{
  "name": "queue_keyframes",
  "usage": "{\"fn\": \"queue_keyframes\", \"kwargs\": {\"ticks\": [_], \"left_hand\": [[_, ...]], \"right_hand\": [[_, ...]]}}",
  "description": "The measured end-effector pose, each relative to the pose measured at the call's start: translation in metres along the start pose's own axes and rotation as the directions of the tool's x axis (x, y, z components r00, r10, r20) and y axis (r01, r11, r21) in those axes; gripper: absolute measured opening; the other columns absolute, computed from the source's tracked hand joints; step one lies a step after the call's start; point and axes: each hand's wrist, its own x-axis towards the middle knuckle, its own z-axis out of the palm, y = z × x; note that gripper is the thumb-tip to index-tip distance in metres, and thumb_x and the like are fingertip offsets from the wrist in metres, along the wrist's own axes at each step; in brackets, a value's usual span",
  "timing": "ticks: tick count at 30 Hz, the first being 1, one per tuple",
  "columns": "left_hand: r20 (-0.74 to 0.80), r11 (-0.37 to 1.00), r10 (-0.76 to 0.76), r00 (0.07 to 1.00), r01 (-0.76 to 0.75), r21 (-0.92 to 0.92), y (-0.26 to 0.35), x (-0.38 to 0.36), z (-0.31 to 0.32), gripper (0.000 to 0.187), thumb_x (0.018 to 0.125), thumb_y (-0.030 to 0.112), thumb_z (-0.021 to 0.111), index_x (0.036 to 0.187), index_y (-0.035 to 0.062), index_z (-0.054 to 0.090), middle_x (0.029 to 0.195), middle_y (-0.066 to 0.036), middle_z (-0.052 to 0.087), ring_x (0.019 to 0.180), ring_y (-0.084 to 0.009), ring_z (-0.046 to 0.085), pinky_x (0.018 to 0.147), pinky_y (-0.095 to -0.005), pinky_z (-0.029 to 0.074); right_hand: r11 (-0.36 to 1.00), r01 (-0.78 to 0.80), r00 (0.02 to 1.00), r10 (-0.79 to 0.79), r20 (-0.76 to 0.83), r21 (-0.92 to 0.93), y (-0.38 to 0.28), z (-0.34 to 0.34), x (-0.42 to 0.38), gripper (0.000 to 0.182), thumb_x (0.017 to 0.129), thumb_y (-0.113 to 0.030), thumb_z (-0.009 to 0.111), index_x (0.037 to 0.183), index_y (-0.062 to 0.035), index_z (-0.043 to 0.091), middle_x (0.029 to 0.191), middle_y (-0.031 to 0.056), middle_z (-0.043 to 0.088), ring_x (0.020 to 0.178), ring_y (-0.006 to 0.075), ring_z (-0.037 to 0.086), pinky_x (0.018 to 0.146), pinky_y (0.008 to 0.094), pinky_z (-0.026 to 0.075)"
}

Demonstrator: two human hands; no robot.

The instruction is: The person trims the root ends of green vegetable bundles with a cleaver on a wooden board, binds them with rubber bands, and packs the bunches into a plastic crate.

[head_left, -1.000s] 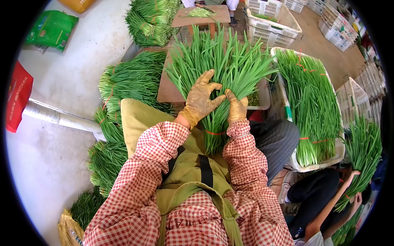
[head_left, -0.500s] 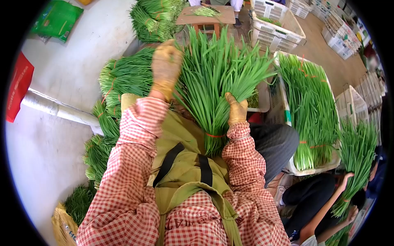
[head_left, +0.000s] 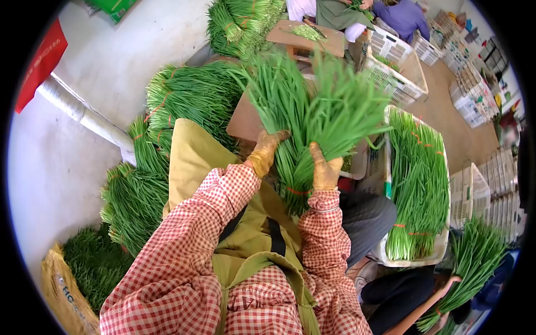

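A bundle of long green stalks (head_left: pixel 290 159), tied near its lower end with an orange-red band, stands upright over my lap, its leafy tops fanned out and partly blurred. My left hand (head_left: pixel 268 152), in a stained yellowish glove, is closed on the left side of the bundle. On the right side, my right hand (head_left: pixel 325 167), gloved alike, grips the same bundle with its thumb up. The stalks hide some fingertips of both hands.
Tied green bundles (head_left: pixel 190 106) are heaped at the left. A white crate (head_left: pixel 441 254) full of bundles stands at the right. Beyond are a small wooden table (head_left: pixel 335 42) and another crate (head_left: pixel 421 86). A co-worker's hand (head_left: pixel 451 283) holds stalks at the lower right.
My left hand has come down from above and closed on the bundle's left side. The bundle's tops have parted. The camera view has shifted, showing more of the people at the back.
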Motion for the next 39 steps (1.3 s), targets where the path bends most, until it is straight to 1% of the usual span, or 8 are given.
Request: {"fn": "queue_keyframes", "kwargs": {"ticks": [14,19,23,28,32,34,38,39], "left_hand": [[-0.203,1.000,0.025,0.979,-0.028,-0.011,-0.003,-0.002,-0.004,0.036,0.082,0.008,0.070,0.115,-0.0009,0.060,0.107,-0.010,0.064,0.093,-0.0229,0.062,0.084,-0.0346,0.052],[-0.006,0.977,0.209,0.978,-0.209,-0.042,0.015,-0.025,0.017,0.040,0.083,0.013,0.072,0.117,-0.0015,0.058,0.110,-0.010,0.064,0.096,-0.0228,0.062,0.085,-0.0344,0.051],[0.224,0.505,0.399,0.889,-0.417,0.756,0.049,-0.079,0.083,0.062,0.080,0.024,0.075,0.131,0.0013,0.049,0.114,-0.020,0.063,0.106,-0.0303,0.062,0.092,-0.0373,0.049],[0.940,-0.238,0.063,0.336,-0.909,0.342,0.055,-0.137,0.122,0.095,0.076,0.039,0.074,0.152,0.0132,0.023,0.148,-0.020,0.036,0.131,-0.0365,0.042,0.106,-0.0415,0.038],[0.985,0.669,-0.103,0.136,-0.724,0.169,0.114,-0.144,0.076,0.079,0.078,0.043,0.074,0.143,0.0117,0.043,0.144,-0.021,0.043,0.130,-0.0343,0.046,0.109,-0.0423,0.036],[0.896,0.841,-0.165,0.413,-0.416,0.346,0.153,-0.136,0.041,0.064,0.082,0.032,0.075,0.135,0.0049,0.052,0.138,-0.014,0.053,0.126,-0.0246,0.050,0.106,-0.0373,0.040],[0.541,0.678,-0.199,0.817,-0.284,0.678,0.152,-0.069,-0.023,0.060,0.086,0.034,0.071,0.131,-0.0010,0.055,0.135,-0.013,0.055,0.122,-0.0223,0.052,0.105,-0.0363,0.040],[0.554,0.620,-0.318,0.769,-0.273,0.735,0.141,-0.053,-0.032,0.062,0.086,0.038,0.069,0.131,-0.0018,0.054,0.134,-0.014,0.055,0.122,-0.0232,0.052,0.105,-0.0364,0.039]], "right_hand": [[0.938,-0.155,0.922,0.250,-0.296,0.310,0.016,-0.035,0.014,0.046,0.080,0.005,0.071,0.123,0.0023,0.056,0.113,0.0060,0.061,0.097,0.0187,0.061,0.087,0.0306,0.051],[0.899,-0.166,0.911,0.298,-0.287,0.405,0.007,-0.037,0.010,0.055,0.080,-0.002,0.074,0.130,0.0003,0.051,0.121,0.0106,0.059,0.111,0.0259,0.056,0.096,0.0424,0.049],[0.884,-0.234,0.886,0.365,-0.286,0.404,0.000,-0.016,0.001,0.046,0.089,-0.017,0.067,0.129,-0.0004,0.052,0.122,0.0108,0.058,0.111,0.0260,0.056,0.096,0.0424,0.048],[0.824,-0.309,0.881,0.436,-0.183,0.475,0.028,-0.020,0.000,0.046,0.090,-0.021,0.064,0.128,-0.0003,0.052,0.122,0.0111,0.058,0.111,0.0264,0.056,0.096,0.0421,0.047],[0.761,-0.341,0.888,0.454,-0.078,0.553,0.033,-0.027,0.008,0.047,0.090,-0.025,0.063,0.128,-0.0003,0.052,0.123,0.0113,0.058,0.111,0.0267,0.056,0.096,0.0418,0.047],[0.729,-0.357,0.890,0.455,-0.024,0.584,0.036,-0.031,0.012,0.047,0.091,-0.027,0.062,0.128,-0.0003,0.052,0.123,0.0114,0.058,0.110,0.0269,0.056,0.095,0.0417,0.047],[0.681,-0.377,0.891,0.451,0.046,0.627,0.042,-0.034,0.016,0.048,0.091,-0.031,0.060,0.127,-0.0002,0.052,0.123,0.0116,0.058,0.110,0.0272,0.057,0.095,0.0414,0.047],[0.671,-0.394,0.889,0.451,0.076,0.629,0.044,-0.034,0.018,0.049,0.091,-0.032,0.059,0.127,-0.0002,0.052,0.123,0.0117,0.058,0.110,0.0272,0.057,0.095,0.0413,0.047]]}}
